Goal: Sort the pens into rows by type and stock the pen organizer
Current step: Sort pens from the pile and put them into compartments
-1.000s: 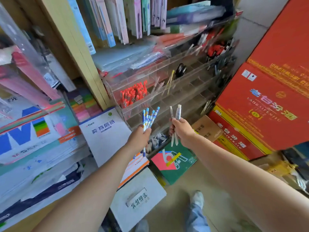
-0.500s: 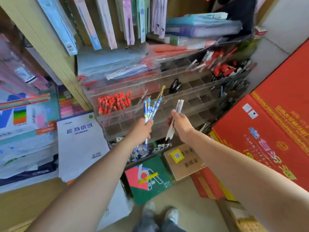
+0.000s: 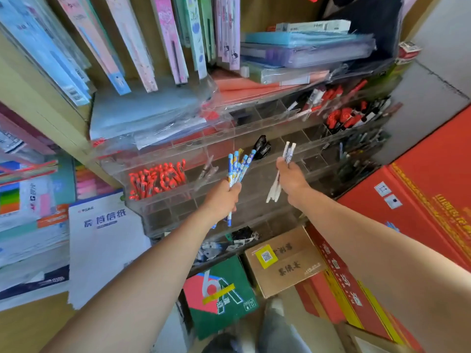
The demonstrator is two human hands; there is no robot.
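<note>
My left hand (image 3: 224, 200) grips a bunch of blue patterned pens (image 3: 240, 165), tips fanned upward. My right hand (image 3: 291, 178) holds two white pens (image 3: 288, 154), their lower ends sticking out below the fist. Both hands hover in front of the clear tiered pen organizer (image 3: 254, 138). A compartment at its left holds several red pens (image 3: 156, 178). More red and black pens (image 3: 344, 115) fill the upper right compartments. Many middle compartments look bare.
Notebooks and folders (image 3: 293, 49) stand on the shelf above the organizer. A paper pad (image 3: 102, 238) lies at the left. A brown carton (image 3: 283, 261) and a green box (image 3: 219, 294) sit on the floor below. Red cartons (image 3: 420, 200) stack at the right.
Both hands have risen toward the organizer's middle rows, still holding their pens. The view has tilted upward, showing more of the shelf.
</note>
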